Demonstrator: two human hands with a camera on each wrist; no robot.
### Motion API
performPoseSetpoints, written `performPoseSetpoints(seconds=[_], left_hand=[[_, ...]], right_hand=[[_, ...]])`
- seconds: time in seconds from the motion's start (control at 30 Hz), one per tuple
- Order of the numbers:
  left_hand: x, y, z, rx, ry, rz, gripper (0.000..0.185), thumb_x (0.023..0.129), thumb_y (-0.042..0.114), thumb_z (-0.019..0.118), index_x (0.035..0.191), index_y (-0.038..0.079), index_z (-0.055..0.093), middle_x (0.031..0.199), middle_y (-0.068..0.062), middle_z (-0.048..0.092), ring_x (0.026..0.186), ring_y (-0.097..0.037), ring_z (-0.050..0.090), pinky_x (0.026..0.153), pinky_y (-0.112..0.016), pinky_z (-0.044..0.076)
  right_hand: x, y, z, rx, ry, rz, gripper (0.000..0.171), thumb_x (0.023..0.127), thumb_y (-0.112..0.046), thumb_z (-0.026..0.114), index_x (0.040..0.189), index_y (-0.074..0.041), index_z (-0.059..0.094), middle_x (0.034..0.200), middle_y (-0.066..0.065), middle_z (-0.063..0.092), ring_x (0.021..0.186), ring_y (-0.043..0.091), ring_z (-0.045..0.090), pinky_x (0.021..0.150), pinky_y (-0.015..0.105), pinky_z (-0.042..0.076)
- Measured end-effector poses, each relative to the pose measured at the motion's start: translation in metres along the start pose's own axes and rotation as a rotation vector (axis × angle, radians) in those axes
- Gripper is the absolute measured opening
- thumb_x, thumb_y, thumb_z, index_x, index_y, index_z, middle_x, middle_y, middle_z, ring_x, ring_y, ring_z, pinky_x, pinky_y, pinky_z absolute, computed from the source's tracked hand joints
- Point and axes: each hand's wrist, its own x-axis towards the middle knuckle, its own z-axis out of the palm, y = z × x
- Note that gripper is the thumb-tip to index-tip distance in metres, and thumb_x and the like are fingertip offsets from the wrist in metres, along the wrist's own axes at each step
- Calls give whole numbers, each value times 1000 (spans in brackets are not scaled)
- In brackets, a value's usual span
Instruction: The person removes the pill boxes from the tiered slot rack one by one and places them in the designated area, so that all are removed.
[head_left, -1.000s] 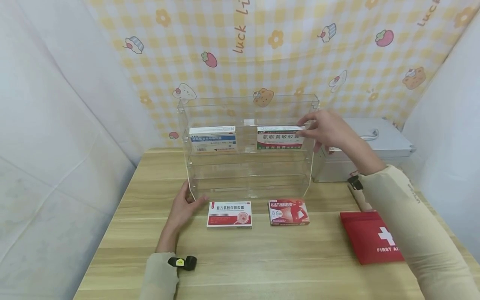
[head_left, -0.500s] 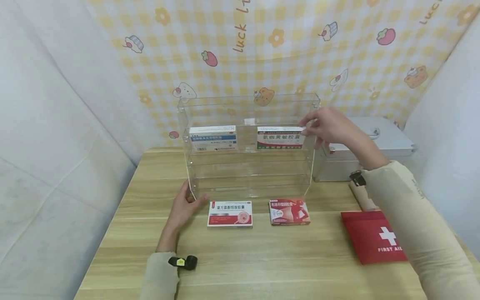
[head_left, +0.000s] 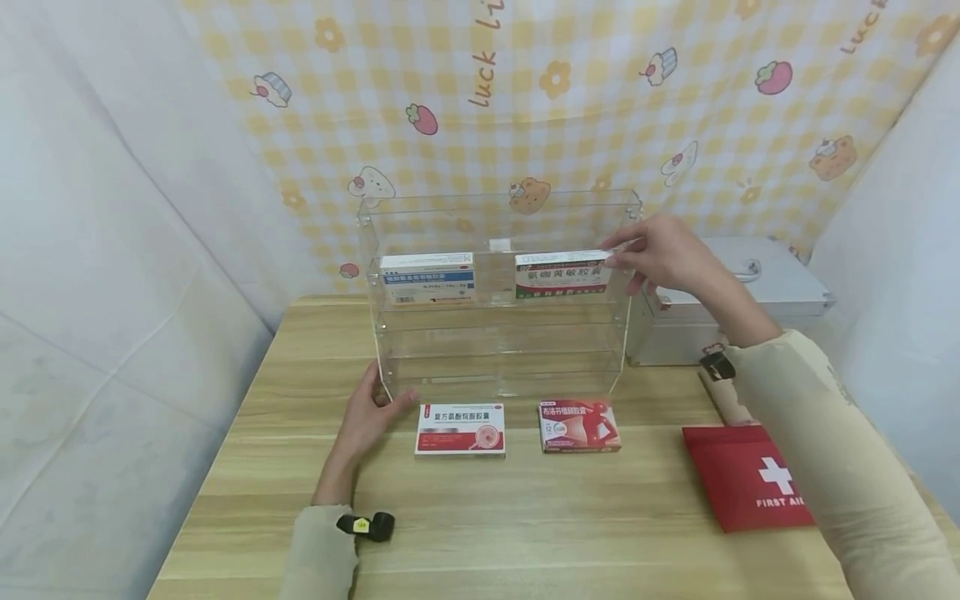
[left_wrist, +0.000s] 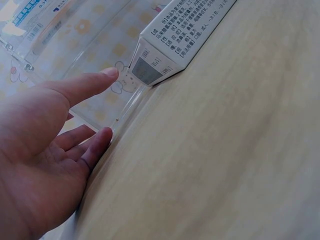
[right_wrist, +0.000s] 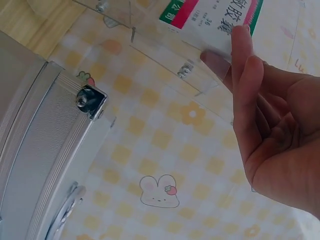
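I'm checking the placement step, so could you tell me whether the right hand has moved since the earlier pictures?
No. The right hand stays at the green-and-white box, by the clear rack's right end.

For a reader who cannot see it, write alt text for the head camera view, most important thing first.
A person's right hand touches the end of a green-and-white medicine box on the upper level of a clear acrylic shelf, while the left hand rests against the shelf's lower left corner. Two red-and-white boxes and a red first aid pouch lie on the wooden table.

The head camera looked forward and down over the desk (head_left: 525,517); both wrist cameras sat close, sharing its clear shelf (head_left: 498,333).
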Motion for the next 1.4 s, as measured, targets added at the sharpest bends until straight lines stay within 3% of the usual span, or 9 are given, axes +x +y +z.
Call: performPoseSetpoints(seconds=[0.23, 0.57, 0.77, 0.97, 1.1, 1.27, 1.4], left_hand=[[-9, 23, 2, 9, -21, 9, 84, 88, 14, 76, 155, 15, 26, 137, -25, 51, 107, -38, 62, 84, -41, 54], [0, -11, 4, 23, 7, 1, 86, 85, 30, 79, 155, 29, 28, 136, -17, 54, 108, -34, 62, 83, -40, 54], [-1, -15, 5, 17, 4, -4, 86, 84, 32, 79, 154, 32, 29, 140, -14, 51, 111, -33, 61, 86, -42, 53], [-1, -14, 5, 20, 2, 0, 85, 85, 29, 78, 154, 31, 29, 138, -14, 52, 113, -33, 60, 87, -42, 53], [0, -13, 3, 16, 3, 6, 85, 86, 28, 78, 154, 31, 28, 138, -15, 52, 114, -35, 59, 87, -43, 53], [1, -10, 1, 28, 6, 13, 84, 86, 30, 78, 154, 30, 29, 139, -15, 51, 116, -34, 57, 89, -46, 51], [-2, 10, -1, 21, -8, 10, 82, 87, 24, 77, 154, 27, 29, 143, -19, 47, 120, -38, 54, 92, -50, 48]], right_hand=[[-5, -3, -10, -30, 101, -26, 28, 95, -25, 67, 120, -13, 70, 99, 18, 72, 58, 21, 69, 51, 40, 55], [-11, -16, -24, -23, 170, -50, 29, 93, -22, 69, 121, -12, 70, 104, 19, 71, 57, 21, 69, 50, 36, 55], [-17, -19, -29, -32, 186, -67, 30, 95, -24, 68, 123, -13, 69, 107, 19, 70, 56, 19, 68, 47, 33, 54], [-37, -32, -44, -41, 228, -71, 34, 93, -35, 68, 123, -18, 69, 107, 15, 71, 56, 20, 68, 46, 33, 53], [-51, -38, -44, -36, 160, -70, 33, 93, -38, 68, 122, -21, 70, 103, 10, 72, 58, 22, 69, 48, 36, 54], [-67, -28, -28, -8, 36, -39, 32, 92, -39, 68, 119, -23, 71, 94, 7, 73, 58, 25, 66, 47, 39, 54], [-83, -9, -7, 62, -77, 10, 33, 91, -42, 70, 116, -22, 72, 84, 6, 71, 54, 27, 62, 44, 37, 51]])
